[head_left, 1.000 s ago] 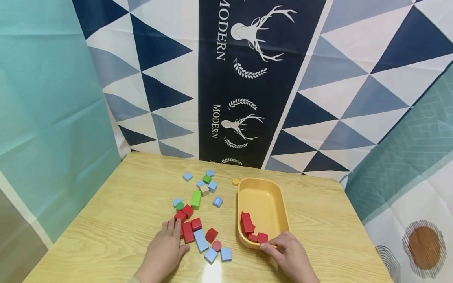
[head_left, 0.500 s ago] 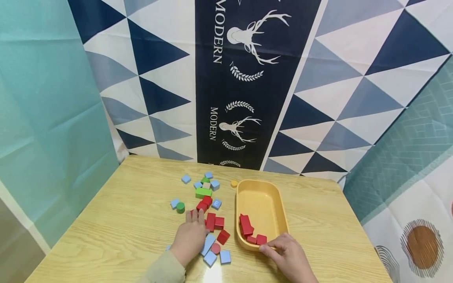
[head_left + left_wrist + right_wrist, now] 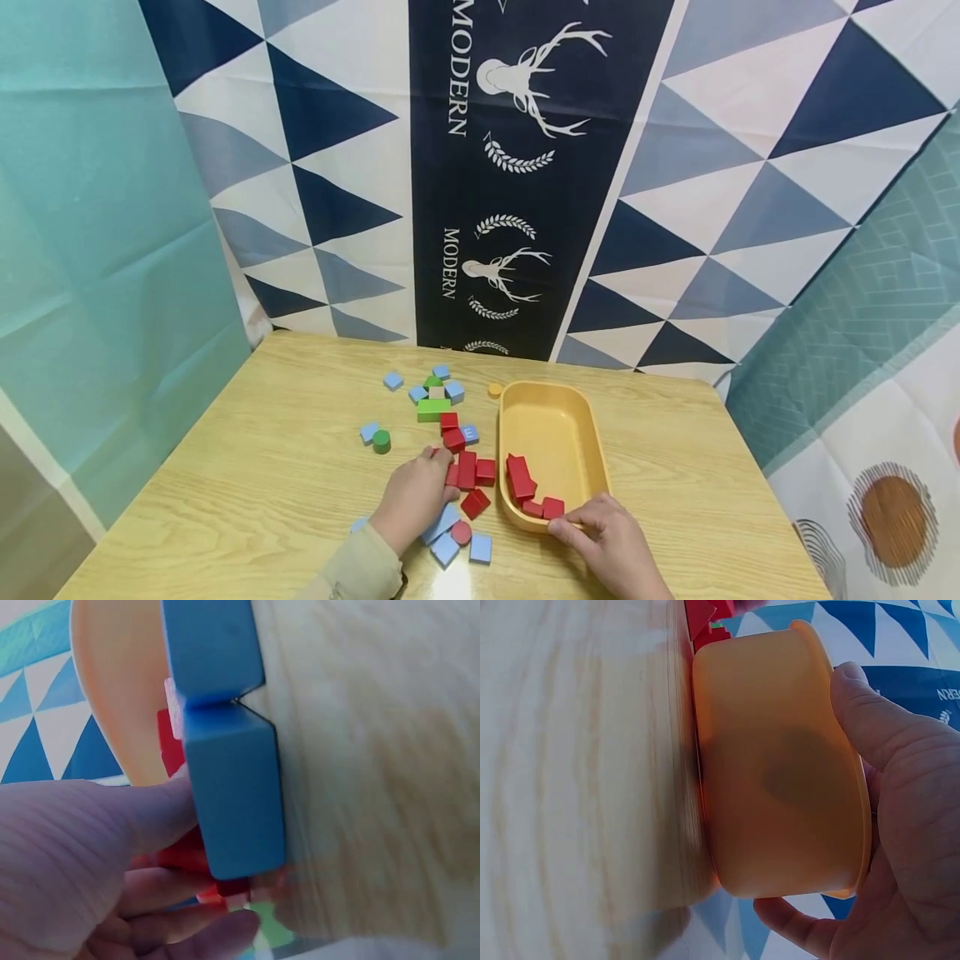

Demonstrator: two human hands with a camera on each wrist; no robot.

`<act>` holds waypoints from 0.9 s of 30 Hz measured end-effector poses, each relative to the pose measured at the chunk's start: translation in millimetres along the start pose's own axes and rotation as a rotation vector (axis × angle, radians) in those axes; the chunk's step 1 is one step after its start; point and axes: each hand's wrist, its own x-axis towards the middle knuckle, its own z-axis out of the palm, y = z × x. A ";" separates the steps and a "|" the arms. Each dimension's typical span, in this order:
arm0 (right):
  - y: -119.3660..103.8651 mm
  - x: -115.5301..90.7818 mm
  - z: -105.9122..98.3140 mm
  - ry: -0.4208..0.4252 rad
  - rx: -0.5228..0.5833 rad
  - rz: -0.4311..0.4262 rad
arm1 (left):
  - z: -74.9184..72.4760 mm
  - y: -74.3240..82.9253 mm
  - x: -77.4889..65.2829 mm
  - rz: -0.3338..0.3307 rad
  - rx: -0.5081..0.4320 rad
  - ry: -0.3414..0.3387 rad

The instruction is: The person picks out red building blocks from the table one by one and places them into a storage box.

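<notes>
The yellow bin (image 3: pixel 555 425) stands on the table (image 3: pixel 660 467), with a few red pieces (image 3: pixel 520 477) piled inside at its near left corner. The right hand (image 3: pixel 611 546) has its grip pinching the bin's near end between thumb and fingers. Left of the bin, the left hand (image 3: pixel 412 500) touches a row of loose red blocks (image 3: pixel 467 471), its grip spread, thumb and fingers parted; the row's nearest block lies just beside the bin. Blue blocks (image 3: pixel 445 550) and a round red block (image 3: pixel 461 533) lie left of the bin's near end; a long green block (image 3: pixel 433 410) lies left of its far half, and a yellow disc (image 3: pixel 495 389) just beside its far left corner.
</notes>
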 end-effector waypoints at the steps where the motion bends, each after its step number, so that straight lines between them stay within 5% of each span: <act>1: -0.1 0.1 -0.1 -0.002 0.001 0.001 | -0.6 -1.5 0.0 -0.008 -0.034 0.013; 8: 0.7 -0.5 0.5 0.015 0.002 -0.029 | -12.5 -0.1 4.0 -0.080 -0.241 0.056; 15: 1.2 -0.6 0.6 0.013 0.002 -0.022 | -24.2 29.1 18.0 -0.027 -0.440 0.021; 22: 1.0 -0.8 0.9 0.008 -0.003 0.001 | -5.1 51.2 32.0 0.042 -0.358 -0.117; 27: 1.9 -1.1 -0.2 0.020 -0.012 -0.014 | 1.4 54.3 34.3 0.047 -0.319 -0.124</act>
